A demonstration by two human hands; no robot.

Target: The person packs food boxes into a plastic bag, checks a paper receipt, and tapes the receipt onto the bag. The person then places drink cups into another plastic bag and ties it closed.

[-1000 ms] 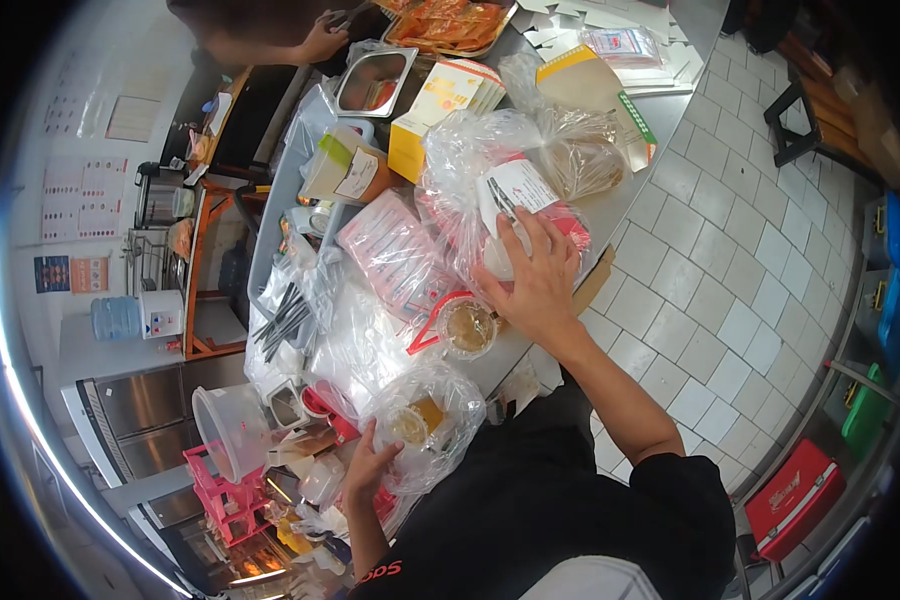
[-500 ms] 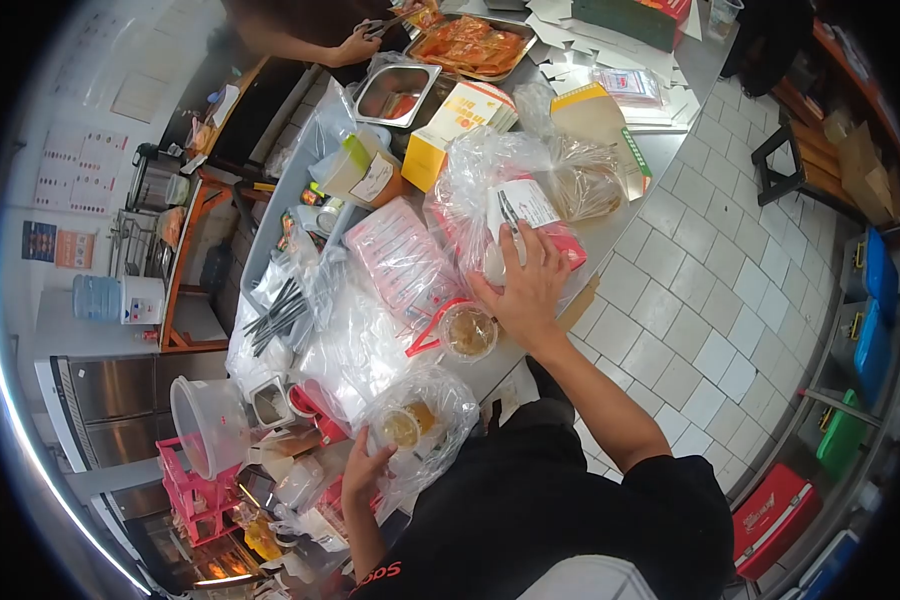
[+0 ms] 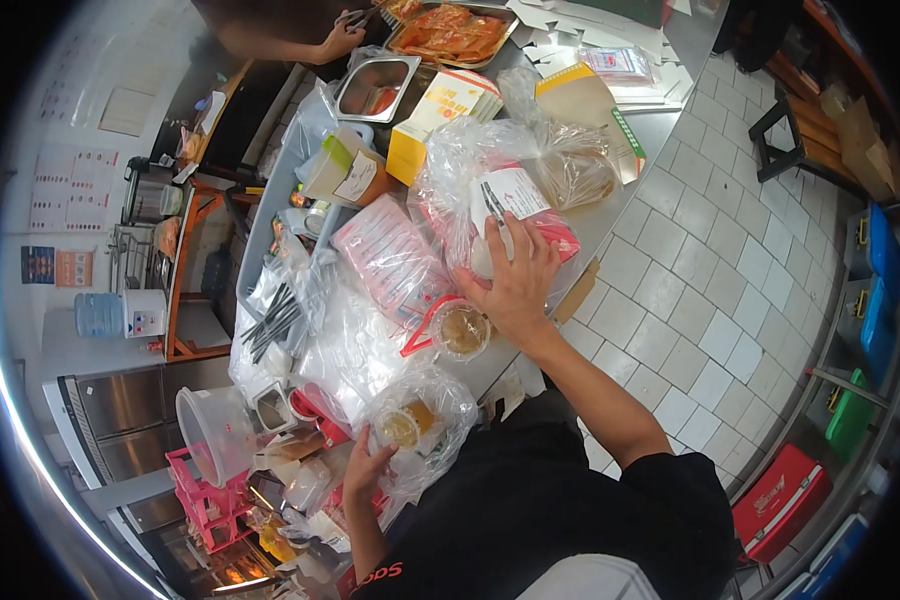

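Note:
My right hand (image 3: 515,280) rests with spread fingers on a plastic-wrapped red-and-white package (image 3: 555,232) with a white printed label (image 3: 510,192). Just left of that hand stands a lidded cup (image 3: 460,330) of brownish contents with a red strap. Lower down, my left hand (image 3: 367,465) grips the edge of a clear plastic bag (image 3: 440,400) that holds a cup of yellowish liquid (image 3: 408,424). Its fingertips are partly hidden by the bag. A pink patterned pack (image 3: 390,255) in clear wrap lies left of the package.
Behind the package are a bag of brown contents (image 3: 575,178), yellow-and-white cartons (image 3: 450,105) and a tray of orange-red food (image 3: 450,35). A co-worker's hand (image 3: 342,40) holds tongs at the top. A blue-grey bin (image 3: 260,225) and black straws (image 3: 278,322) lie to the left.
The view has shifted slightly. My right hand stays on the package and my left hand stays at the bag. The co-worker's hand has moved a little near the food tray.

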